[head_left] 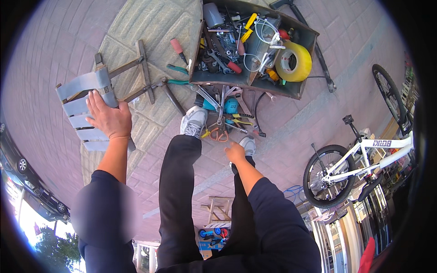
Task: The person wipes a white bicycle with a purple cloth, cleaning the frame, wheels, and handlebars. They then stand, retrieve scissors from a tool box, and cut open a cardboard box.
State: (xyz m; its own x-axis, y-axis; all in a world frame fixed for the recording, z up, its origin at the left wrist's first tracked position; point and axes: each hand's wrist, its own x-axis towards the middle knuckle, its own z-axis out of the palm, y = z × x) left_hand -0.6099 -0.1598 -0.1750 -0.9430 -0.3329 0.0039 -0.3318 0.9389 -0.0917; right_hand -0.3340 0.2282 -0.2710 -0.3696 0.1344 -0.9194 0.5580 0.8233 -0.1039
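My left hand lies flat, fingers stretched out, on the grey strap seat of a small folding stool. The stool's wooden legs are spread on the paving. In front of my right shin, my right hand is closed, its fingers curled out of sight. Whatever it holds, if anything, is hidden. Just beyond it are orange-handled scissors. Yellow-handled pliers, several wrenches and a teal power tool lie between my shoes and the toolbox.
The metal toolbox holds wrenches, screwdrivers, cable ties and a yellow tape roll. A red-handled screwdriver, green-handled pliers and a hammer lie left of it. A white bicycle is at right, a pump-like black tube behind the box.
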